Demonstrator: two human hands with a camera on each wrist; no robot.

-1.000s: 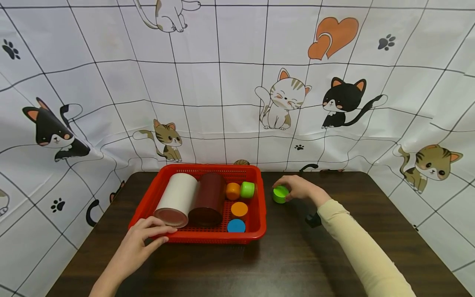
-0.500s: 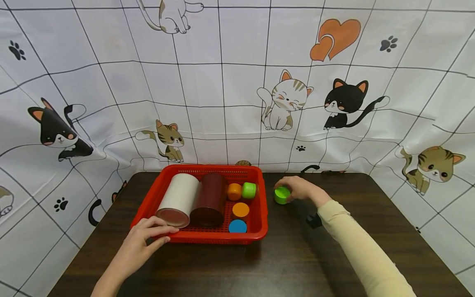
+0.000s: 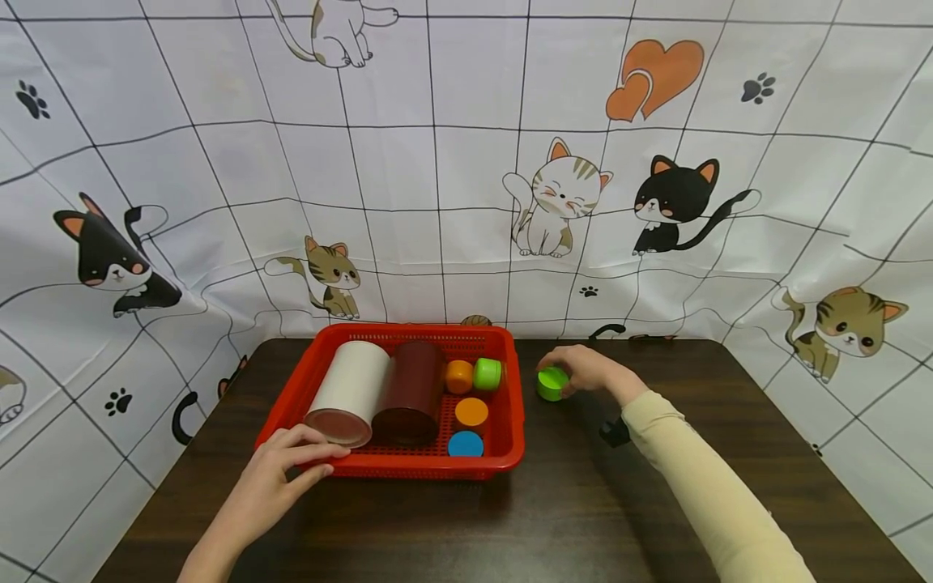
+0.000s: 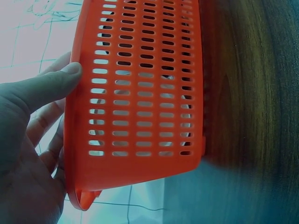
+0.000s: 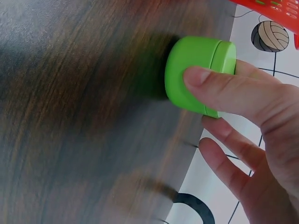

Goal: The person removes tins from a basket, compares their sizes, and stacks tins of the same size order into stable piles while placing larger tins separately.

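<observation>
Pinching a green container [image 3: 551, 384] between thumb and fingers, the right hand [image 3: 589, 369] holds it upright at the table [image 3: 554, 510], just right of a red basket [image 3: 437, 464]; whether its base touches the surface is hard to tell. The left hand [image 3: 277, 474], well apart from the right, grips the basket's near rim, thumb outside and fingers over the edge. Inside lie a white cylinder [image 3: 353, 380] and a dark brown cylinder [image 3: 411, 389], with four small containers [image 3: 471, 413] beside them. In the right wrist view the thumb crosses the seam below the lid [image 5: 227, 55], so a sound hold likely presses mainly on the body, firm enough not to slip. A light, steady left grip seems best, since a hard pull could tilt or drag the basket.
</observation>
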